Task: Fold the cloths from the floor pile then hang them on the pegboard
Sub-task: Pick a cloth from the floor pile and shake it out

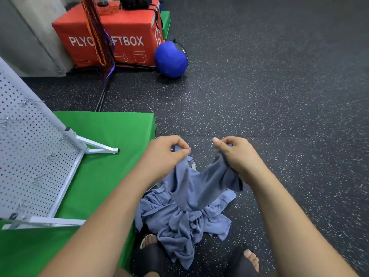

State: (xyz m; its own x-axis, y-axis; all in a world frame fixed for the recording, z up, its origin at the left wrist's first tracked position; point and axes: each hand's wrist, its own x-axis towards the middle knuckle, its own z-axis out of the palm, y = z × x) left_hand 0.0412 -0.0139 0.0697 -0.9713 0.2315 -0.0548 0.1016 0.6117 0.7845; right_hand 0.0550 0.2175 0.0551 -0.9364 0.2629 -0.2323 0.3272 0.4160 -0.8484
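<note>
A blue-grey cloth (196,188) hangs between my two hands above the floor pile. My left hand (165,154) pinches one top edge of it, and my right hand (233,154) grips the other edge, bunched in the fist. Below them the pile of blue-grey cloths (179,222) lies crumpled on the dark floor, between my feet in black slides. The white pegboard (30,156) leans at the left on a white frame, with several small metal hooks sticking out and nothing hung on them.
The pegboard stands on a green mat (111,132) beside the pile. Farther back are a red plyo soft box (111,37), a blue ball (170,58), hanging ropes and a black stand bar. Speckled black rubber floor (279,96) stretches to the right.
</note>
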